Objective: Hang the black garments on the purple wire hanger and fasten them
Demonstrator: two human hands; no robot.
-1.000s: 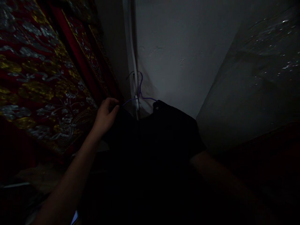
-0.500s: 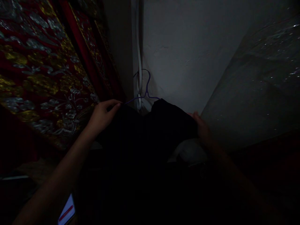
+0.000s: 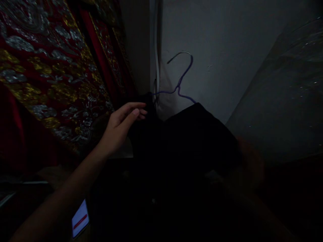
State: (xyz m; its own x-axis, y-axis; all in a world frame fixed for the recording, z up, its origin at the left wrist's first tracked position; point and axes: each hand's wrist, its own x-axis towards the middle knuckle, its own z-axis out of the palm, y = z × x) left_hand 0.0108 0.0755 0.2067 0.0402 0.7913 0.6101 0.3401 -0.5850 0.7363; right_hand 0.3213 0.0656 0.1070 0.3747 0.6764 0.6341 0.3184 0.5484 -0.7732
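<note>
A black garment (image 3: 191,141), too dark to tell its exact kind, is draped on a thin purple clothes hanger (image 3: 178,88). The hanger's hook stands up against the pale wall, its tip pointing left and touching nothing I can see. By the garment's left shoulder is my left hand (image 3: 123,122), fingers loosely stretched and thumb apart from them, with nothing visible between. At the far right edge of the cloth my right hand (image 3: 252,159) is dim and blurred; it appears to grip the garment there, its fingertips hidden.
Red fabric with gold and silver sequins (image 3: 63,90) hangs on the left. White cables (image 3: 157,64) run down the wall corner. Clear plastic sheeting (image 3: 285,104) covers the right side. A lit phone (image 3: 80,220) lies at the lower left.
The hanger and garment have shifted right and tilted, with the hook now apart from the cables. My left hand has let go of the left shoulder; my right hand has moved right and down.
</note>
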